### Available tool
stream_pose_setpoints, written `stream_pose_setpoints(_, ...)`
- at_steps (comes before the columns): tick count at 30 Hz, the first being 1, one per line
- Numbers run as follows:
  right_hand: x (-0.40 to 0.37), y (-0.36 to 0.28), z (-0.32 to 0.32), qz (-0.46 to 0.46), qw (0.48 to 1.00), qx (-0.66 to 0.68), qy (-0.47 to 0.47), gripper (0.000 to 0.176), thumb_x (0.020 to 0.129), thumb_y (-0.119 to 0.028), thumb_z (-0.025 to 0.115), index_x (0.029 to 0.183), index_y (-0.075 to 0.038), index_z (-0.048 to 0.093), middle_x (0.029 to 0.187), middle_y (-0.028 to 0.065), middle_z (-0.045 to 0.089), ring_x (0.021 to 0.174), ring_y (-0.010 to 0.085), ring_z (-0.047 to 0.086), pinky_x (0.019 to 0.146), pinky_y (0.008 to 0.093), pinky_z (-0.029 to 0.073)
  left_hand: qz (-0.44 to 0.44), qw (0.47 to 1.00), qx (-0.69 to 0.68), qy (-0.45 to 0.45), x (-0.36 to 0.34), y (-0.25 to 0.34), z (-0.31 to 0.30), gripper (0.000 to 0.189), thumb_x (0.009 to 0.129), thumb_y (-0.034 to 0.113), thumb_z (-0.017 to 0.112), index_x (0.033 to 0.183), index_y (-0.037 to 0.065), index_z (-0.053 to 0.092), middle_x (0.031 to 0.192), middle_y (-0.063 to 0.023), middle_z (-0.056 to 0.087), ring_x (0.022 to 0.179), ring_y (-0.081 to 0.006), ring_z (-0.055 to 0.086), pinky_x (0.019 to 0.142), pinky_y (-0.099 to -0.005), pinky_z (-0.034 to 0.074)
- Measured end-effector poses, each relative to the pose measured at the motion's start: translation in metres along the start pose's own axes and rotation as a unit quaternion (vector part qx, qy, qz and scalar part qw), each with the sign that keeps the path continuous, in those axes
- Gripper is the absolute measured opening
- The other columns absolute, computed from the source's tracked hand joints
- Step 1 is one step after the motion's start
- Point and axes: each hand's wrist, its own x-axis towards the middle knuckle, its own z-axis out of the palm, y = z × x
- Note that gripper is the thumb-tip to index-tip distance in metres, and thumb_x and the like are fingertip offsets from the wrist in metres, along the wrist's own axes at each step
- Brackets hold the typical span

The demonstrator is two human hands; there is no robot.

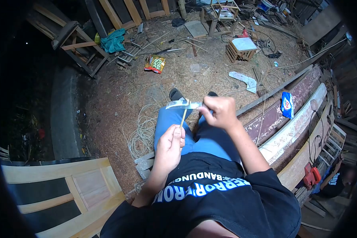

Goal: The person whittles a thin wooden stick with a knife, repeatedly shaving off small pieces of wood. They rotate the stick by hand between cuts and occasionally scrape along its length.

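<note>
My left hand (169, 147) is closed around the lower end of a thin, pale stick (184, 118), which points up and away from me. My right hand (221, 113) grips a knife (182, 105) by its handle, which the fingers mostly cover. The shiny blade points left and lies across the upper end of the stick, seemingly touching it. A small pale curl or sliver shows at the crossing. Both hands are above my legs in blue trousers (168, 121).
Coiled pale cord (141, 137) lies left of my legs. Long planks (291, 139) run along the right, bearing a blue packet (286, 105) and a red power tool (312, 175). A wooden door panel (91, 186) is at lower left. Another person (333, 184) sits at far right.
</note>
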Motion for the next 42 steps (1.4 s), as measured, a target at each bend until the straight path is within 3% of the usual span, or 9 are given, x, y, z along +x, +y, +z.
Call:
stream_pose_setpoints(2,0.004,0.027,0.004,0.325,0.942,0.062,0.052,0.034,0.100,-0.033,0.068,0.077,-0.008,0.067,0.061,0.0144,0.062,0.052,0.0308,0.063,0.048,0.0416,0.044,-0.017,1.000,-0.010,-0.001,-0.007,0.003,0.000,0.030,0.117,0.028,0.045,0.096,0.009,0.055,0.071,0.0075,0.042,0.058,-0.0006,0.035,0.050,-0.0203,0.027)
stream_pose_setpoints(13,-0.015,-0.026,-0.004,0.018,0.990,0.117,-0.083,0.038,0.092,-0.025,0.075,0.069,-0.007,0.051,0.058,0.0130,0.054,0.051,0.0324,0.058,0.049,0.0440,0.041,0.006,0.996,0.094,0.006,0.017,-0.014,0.008,0.033,0.116,0.028,0.045,0.096,0.006,0.058,0.078,0.0041,0.050,0.067,-0.0048,0.045,0.061,-0.0229,0.039)
stream_pose_setpoints(17,-0.010,0.021,0.002,0.163,0.978,0.106,0.070,0.039,0.095,-0.032,0.076,0.069,-0.009,0.058,0.058,0.0116,0.060,0.050,0.0310,0.061,0.047,0.0414,0.043,0.063,0.995,0.073,-0.002,0.009,-0.007,0.006,0.028,0.115,0.030,0.049,0.097,0.010,0.058,0.072,0.0083,0.045,0.054,0.0004,0.032,0.047,-0.0204,0.025)
stream_pose_setpoints(19,-0.003,0.053,-0.018,0.268,0.958,0.016,0.095,0.038,0.098,-0.032,0.074,0.071,-0.008,0.060,0.058,0.0134,0.058,0.049,0.0313,0.059,0.047,0.0410,0.041,0.021,0.995,0.093,0.000,-0.001,-0.009,0.007,0.032,0.116,0.027,0.046,0.095,0.007,0.058,0.073,0.0053,0.048,0.062,-0.0035,0.042,0.057,-0.0226,0.035)
stream_pose_setpoints(29,-0.017,-0.024,-0.003,0.032,0.991,0.090,-0.099,0.039,0.095,-0.037,0.073,0.071,-0.010,0.059,0.059,0.0121,0.060,0.053,0.0333,0.063,0.048,0.0439,0.044,0.038,0.998,0.040,0.000,0.016,-0.016,0.012,0.031,0.117,0.030,0.043,0.098,0.009,0.055,0.069,0.0076,0.042,0.056,-0.0005,0.035,0.049,-0.0204,0.027)
stream_pose_setpoints(32,-0.013,0.004,0.014,0.084,0.985,0.121,0.091,0.031,0.099,-0.032,0.070,0.077,-0.010,0.066,0.060,0.0102,0.062,0.051,0.0256,0.064,0.048,0.0411,0.044,0.042,0.996,0.070,-0.023,0.001,-0.005,0.014,0.030,0.117,0.028,0.044,0.098,0.008,0.055,0.070,0.0068,0.044,0.058,-0.0008,0.037,0.051,-0.0205,0.029)
stream_pose_setpoints(34,-0.006,0.055,-0.019,0.343,0.938,0.053,-0.001,0.022,0.103,-0.023,0.065,0.088,-0.010,0.074,0.068,0.0093,0.068,0.058,0.0168,0.067,0.054,0.0355,0.048,0.029,0.992,0.109,-0.054,-0.023,0.011,0.019,0.032,0.117,0.023,0.043,0.095,0.004,0.056,0.074,0.0035,0.049,0.066,-0.0035,0.045,0.059,-0.0233,0.037)
stream_pose_setpoints(37,-0.011,0.048,-0.017,0.264,0.943,0.201,0.017,0.022,0.105,-0.018,0.061,0.092,-0.007,0.075,0.075,0.0098,0.071,0.065,0.0131,0.067,0.059,0.0333,0.049,0.028,0.995,0.094,-0.021,0.002,-0.013,0.004,0.026,0.116,0.023,0.044,0.102,0.006,0.057,0.075,0.0044,0.049,0.062,-0.0018,0.041,0.056,-0.0209,0.033)
stream_pose_setpoints(42,-0.015,-0.006,-0.010,0.137,0.973,0.168,-0.086,0.038,0.099,-0.033,0.071,0.074,-0.006,0.060,0.060,0.0153,0.058,0.055,0.0373,0.058,0.051,0.0432,0.042,-0.010,0.999,0.033,-0.041,0.015,-0.006,0.005,0.024,0.116,0.025,0.044,0.107,0.007,0.058,0.077,0.0046,0.050,0.064,-0.0021,0.042,0.056,-0.0203,0.035)
